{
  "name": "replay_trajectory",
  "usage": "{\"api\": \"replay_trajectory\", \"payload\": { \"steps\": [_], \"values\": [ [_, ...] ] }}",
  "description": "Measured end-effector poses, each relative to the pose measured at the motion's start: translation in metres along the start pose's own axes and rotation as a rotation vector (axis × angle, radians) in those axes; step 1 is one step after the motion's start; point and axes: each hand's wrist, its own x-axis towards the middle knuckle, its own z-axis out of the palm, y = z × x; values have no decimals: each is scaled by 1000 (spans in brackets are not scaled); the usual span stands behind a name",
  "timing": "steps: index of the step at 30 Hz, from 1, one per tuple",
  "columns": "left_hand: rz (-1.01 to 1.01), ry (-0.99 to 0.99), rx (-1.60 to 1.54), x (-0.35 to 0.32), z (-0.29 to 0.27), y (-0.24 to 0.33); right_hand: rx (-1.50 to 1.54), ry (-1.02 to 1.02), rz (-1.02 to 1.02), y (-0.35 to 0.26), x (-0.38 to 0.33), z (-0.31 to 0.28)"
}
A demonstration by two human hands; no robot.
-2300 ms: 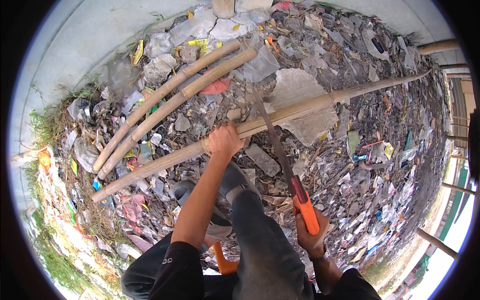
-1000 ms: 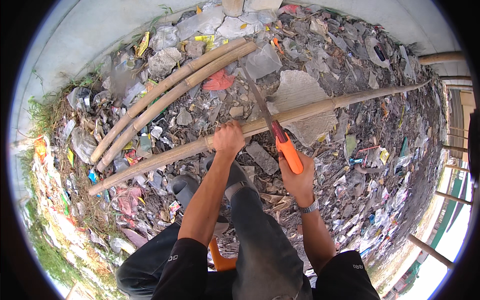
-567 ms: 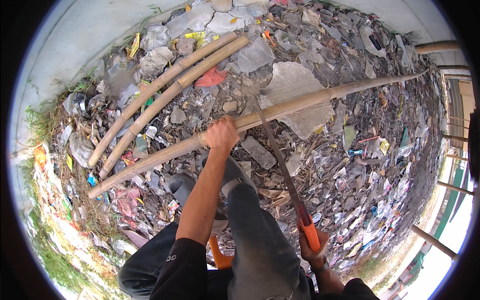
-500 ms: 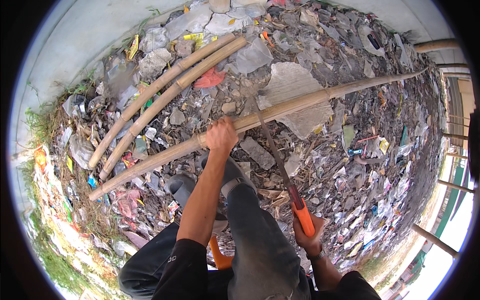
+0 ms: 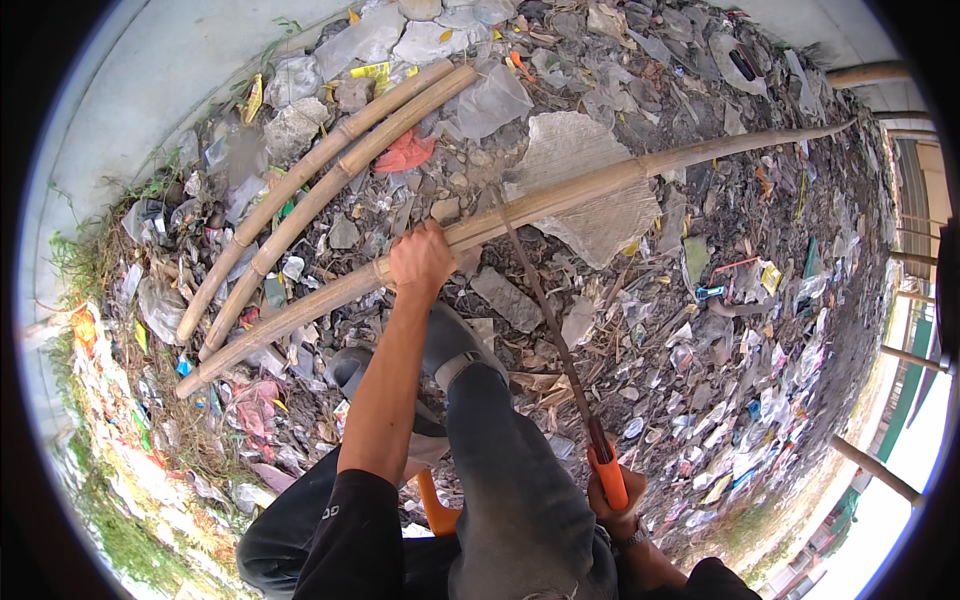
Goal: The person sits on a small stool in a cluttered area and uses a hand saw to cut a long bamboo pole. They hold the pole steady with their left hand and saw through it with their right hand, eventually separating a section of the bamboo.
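A long bamboo pole [image 5: 565,196] lies slantwise across the ground in front of me, its middle over a flat concrete slab [image 5: 585,245]. My left hand [image 5: 421,258] is closed round the pole, left of the slab. In my right hand [image 5: 618,498], lower and nearer to me, is the orange handle of a handsaw [image 5: 548,315]. The saw's long narrow blade slants up and away, and its far end meets the pole just right of my left hand. How deep the blade sits in the bamboo I cannot tell.
Two shorter bamboo poles [image 5: 345,165] lie side by side at the far left. Plastic scraps, stones and litter cover the ground. A pale wall [image 5: 130,110] curves along the far left. My booted foot [image 5: 455,345] is close below the pole; an orange object [image 5: 433,505] shows beside my leg.
My right hand has drawn the saw back toward me, so less blade reaches past the pole. My left hand and the pole appear slightly farther left.
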Motion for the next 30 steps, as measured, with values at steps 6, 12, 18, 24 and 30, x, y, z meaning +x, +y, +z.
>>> {"api": "replay_trajectory", "payload": {
  "steps": [6, 12, 18, 24, 30],
  "values": [
    [-7, -47, -38, -17, 7, 21, 205, 44, -159, -51, 186, 82],
    [-10, 36, -25, -20, 16, 9, 227, 17, -154, -60, 185, 77],
    [11, 84, -49, -22, 18, 9, -8, -38, -81, -10, 36, 18],
    [28, 99, -25, -26, 15, 16, 123, 66, -67, -38, 100, 39],
    [28, 100, 0, -26, 26, 10, 204, 18, -140, -48, 157, 74]
  ]
}}
